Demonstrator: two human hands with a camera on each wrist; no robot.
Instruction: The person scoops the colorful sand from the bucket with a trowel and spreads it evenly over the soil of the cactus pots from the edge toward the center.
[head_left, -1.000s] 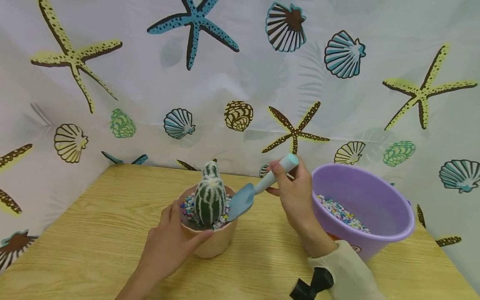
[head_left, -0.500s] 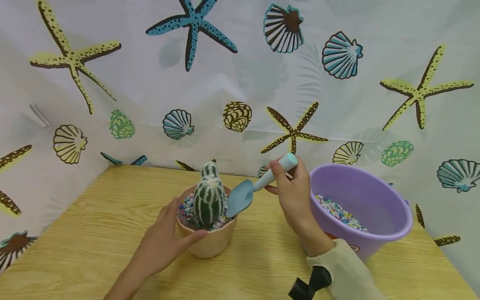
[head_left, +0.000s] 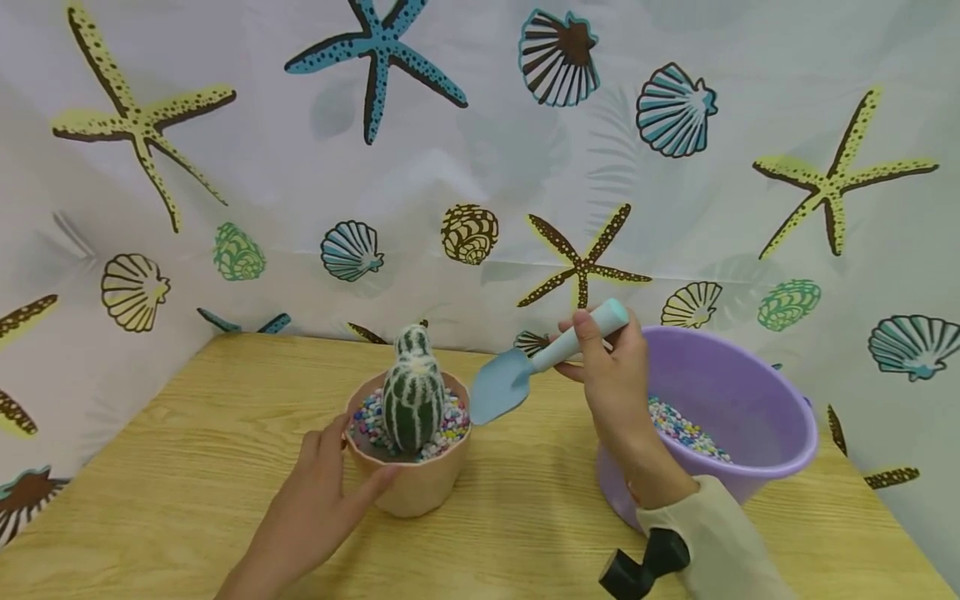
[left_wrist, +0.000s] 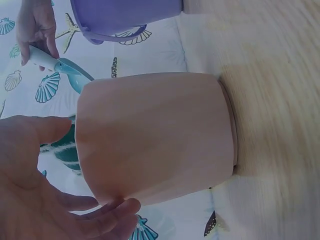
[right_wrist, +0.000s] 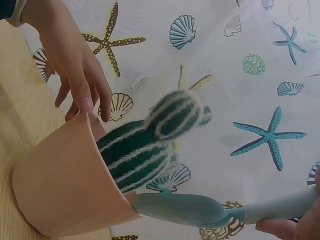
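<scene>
A peach flowerpot (head_left: 420,490) stands on the table, holding a furry green-and-white cactus (head_left: 414,400) amid small multicoloured pebbles (head_left: 454,415). My left hand (head_left: 307,492) spans the pot's near left side, thumb at the front rim and fingers around the left; in the left wrist view its fingertips (left_wrist: 131,205) touch the wall. With thumb and fingers, my right hand (head_left: 615,383) grips the handle of a light blue trowel (head_left: 501,387). The blade tilts downward at the pot's right rim, and no pebbles show on it. In the right wrist view the trowel (right_wrist: 180,207) overlaps the rim.
A purple bucket (head_left: 797,437) with more coloured pebbles (head_left: 686,432) stands to the right, partly behind my right forearm. Behind the wooden table (head_left: 187,450) hangs a white cloth (head_left: 487,150) printed with starfish and shells.
The trowel has come up out of the pot and shifted right to its rim, with my right hand moving toward the bucket. My left hand has slid slightly left and down along the pot.
</scene>
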